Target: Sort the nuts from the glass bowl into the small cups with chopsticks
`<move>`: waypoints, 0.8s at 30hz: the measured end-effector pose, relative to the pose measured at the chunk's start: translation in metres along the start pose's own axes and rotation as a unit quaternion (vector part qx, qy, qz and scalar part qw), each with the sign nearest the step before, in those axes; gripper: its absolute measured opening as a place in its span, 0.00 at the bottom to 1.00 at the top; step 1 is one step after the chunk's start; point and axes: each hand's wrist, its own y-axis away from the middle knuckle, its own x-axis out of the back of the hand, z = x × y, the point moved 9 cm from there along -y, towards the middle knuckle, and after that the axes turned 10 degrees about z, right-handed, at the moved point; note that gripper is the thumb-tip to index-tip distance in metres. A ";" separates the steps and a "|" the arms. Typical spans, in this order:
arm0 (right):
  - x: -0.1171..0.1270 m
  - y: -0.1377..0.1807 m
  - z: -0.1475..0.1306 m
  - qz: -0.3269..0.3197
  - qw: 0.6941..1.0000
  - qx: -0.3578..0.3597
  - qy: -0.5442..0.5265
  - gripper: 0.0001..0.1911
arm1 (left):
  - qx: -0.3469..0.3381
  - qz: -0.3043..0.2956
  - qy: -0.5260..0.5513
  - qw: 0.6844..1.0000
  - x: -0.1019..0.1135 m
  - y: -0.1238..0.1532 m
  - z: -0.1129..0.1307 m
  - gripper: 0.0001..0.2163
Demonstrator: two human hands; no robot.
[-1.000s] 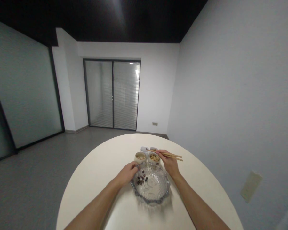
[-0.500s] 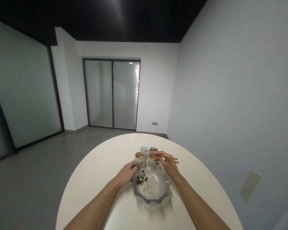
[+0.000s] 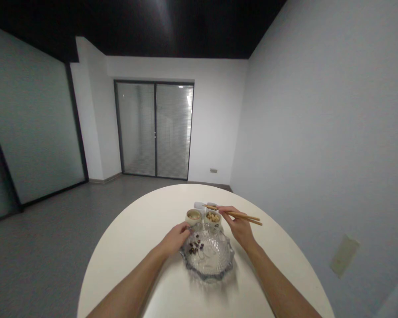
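My right hand is closed round a pair of wooden chopsticks, whose tips point left over the cups at the back. Whether the tips hold anything is too small to tell. My left hand grips the left rim of a clear glass bowl. Several dark brown beans lie in the bowl's left part. Behind it stand a cup with pale contents and a cup of light brown nuts or beans. The chopsticks and right hand partly cover a farther cup.
A small white container stands behind the left cup. Everything rests on a round cream table. A pale wall runs close along the right, and glass doors are across the room.
My right hand and the chopsticks have shifted right, uncovering more of the cup of nuts or beans. My left hand and the glass bowl have stayed in place.
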 end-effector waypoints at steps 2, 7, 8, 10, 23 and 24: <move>0.007 -0.001 0.002 0.013 0.999 -0.027 -0.021 0.10 | 0.004 -0.005 0.000 1.000 -0.001 0.000 -0.002 0.12; -0.007 0.007 0.008 -0.082 0.988 -0.094 -0.086 0.10 | 0.003 -0.004 -0.010 1.000 0.001 0.000 -0.005 0.12; -0.011 0.009 0.007 -0.103 0.986 -0.098 -0.084 0.10 | 0.004 -0.003 -0.011 1.000 0.001 0.000 -0.006 0.12; -0.019 0.013 0.004 -0.138 0.984 -0.095 -0.061 0.09 | 0.002 -0.001 -0.010 1.000 0.001 -0.001 -0.008 0.12; -0.034 0.024 0.006 -0.187 0.979 -0.073 -0.023 0.11 | -0.002 -0.003 0.003 1.000 -0.001 -0.001 -0.001 0.12; -0.034 0.024 0.006 -0.187 0.979 -0.075 -0.026 0.11 | -0.003 -0.005 0.003 1.000 -0.001 0.000 -0.001 0.12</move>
